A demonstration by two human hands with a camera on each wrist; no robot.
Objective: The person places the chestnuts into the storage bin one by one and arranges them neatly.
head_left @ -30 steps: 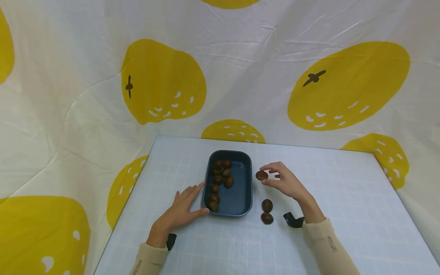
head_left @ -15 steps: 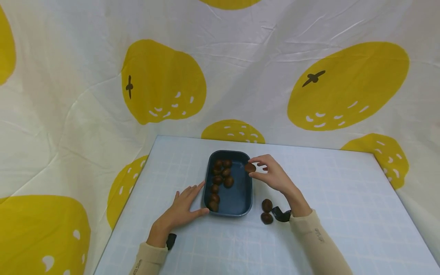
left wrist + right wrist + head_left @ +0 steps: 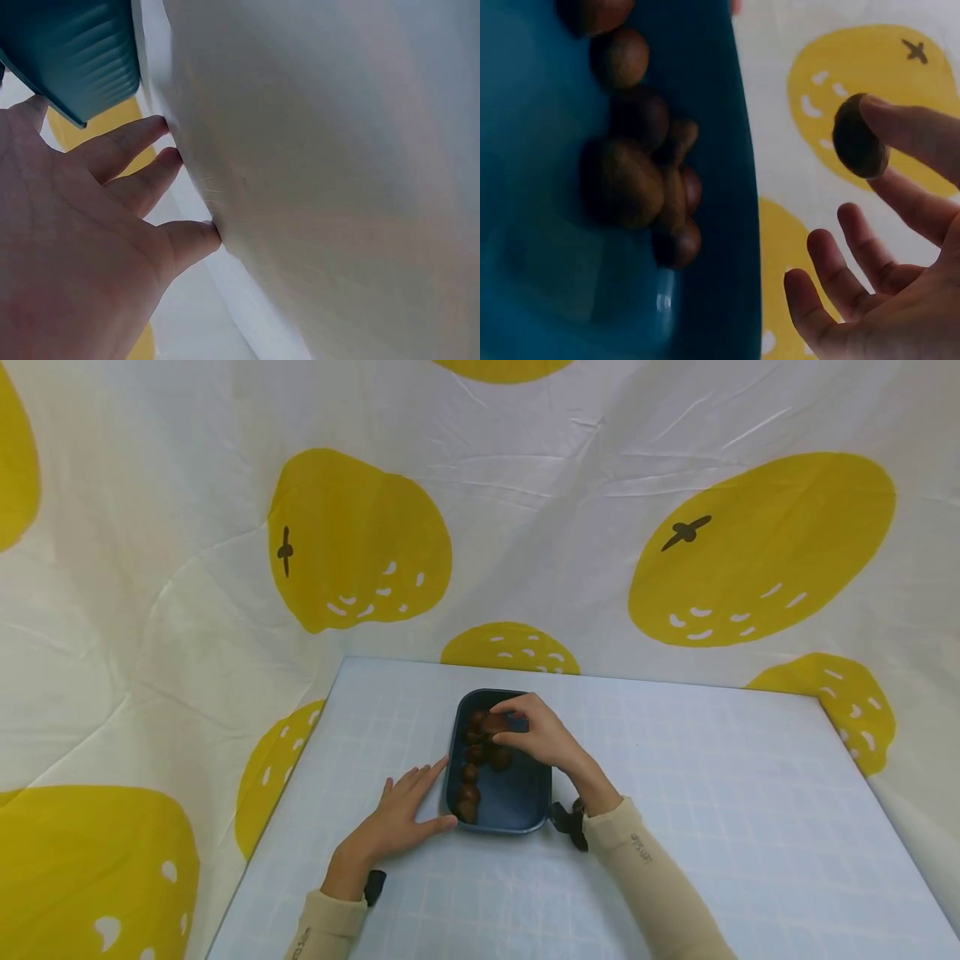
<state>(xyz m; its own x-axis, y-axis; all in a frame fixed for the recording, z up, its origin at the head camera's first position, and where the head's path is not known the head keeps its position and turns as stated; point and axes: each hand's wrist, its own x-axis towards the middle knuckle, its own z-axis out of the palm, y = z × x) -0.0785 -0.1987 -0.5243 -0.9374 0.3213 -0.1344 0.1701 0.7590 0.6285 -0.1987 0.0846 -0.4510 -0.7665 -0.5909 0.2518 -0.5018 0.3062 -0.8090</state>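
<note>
My right hand (image 3: 542, 732) is over the dark blue tray (image 3: 517, 814) and pinches a brown chestnut (image 3: 860, 136) between thumb and index finger. The other fingers are spread, as the right wrist view shows. Several chestnuts (image 3: 468, 793) lie along the left side inside the tray; some at the top are partly covered by the hand. My left hand (image 3: 401, 818) lies beside the tray's left side with fingers extended, index finger and thumb at its wall. In the left wrist view the left fingertips (image 3: 169, 157) rest on the tabletop, near the tray's ribbed outer wall (image 3: 82, 60).
The table (image 3: 720, 793) has a pale checked cover. A hanging cloth (image 3: 540, 543) with yellow fruit prints rises behind it. A black strap (image 3: 570, 824) at the right wrist stands in front of the spot right of the tray where two chestnuts lay.
My right hand has carried the chestnut left from beside the tray, across its right rim, to above the other chestnuts. The left hand has stayed in place.
</note>
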